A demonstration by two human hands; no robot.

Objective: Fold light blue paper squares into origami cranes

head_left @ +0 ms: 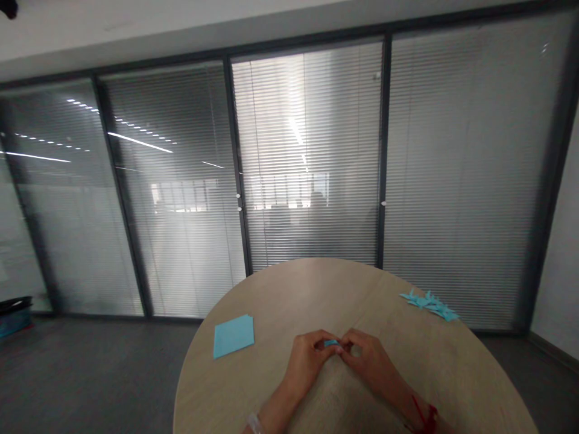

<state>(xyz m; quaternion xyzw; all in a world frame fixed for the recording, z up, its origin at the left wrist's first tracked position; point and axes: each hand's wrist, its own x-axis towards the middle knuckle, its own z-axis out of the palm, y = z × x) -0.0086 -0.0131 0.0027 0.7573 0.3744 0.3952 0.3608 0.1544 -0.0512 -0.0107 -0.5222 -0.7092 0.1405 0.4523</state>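
Observation:
Between my two hands is a small piece of blue folded paper (331,342), mostly covered by fingers. My left hand (310,357) pinches it from the left, thumb and index finger closed. My right hand (365,354) meets it from the right, its fingertips pressed together at the paper's end. Both hands are low over the near middle of the round table. To the left lies a stack of square blue paper sheets (234,336). A cluster of folded blue paper pieces (429,304) rests near the right edge.
The round wooden table (316,289) has a curved edge all around. Beyond it stands a glass partition with blinds (307,150) in dark frames. On the floor at far left is a dark and blue container (15,316).

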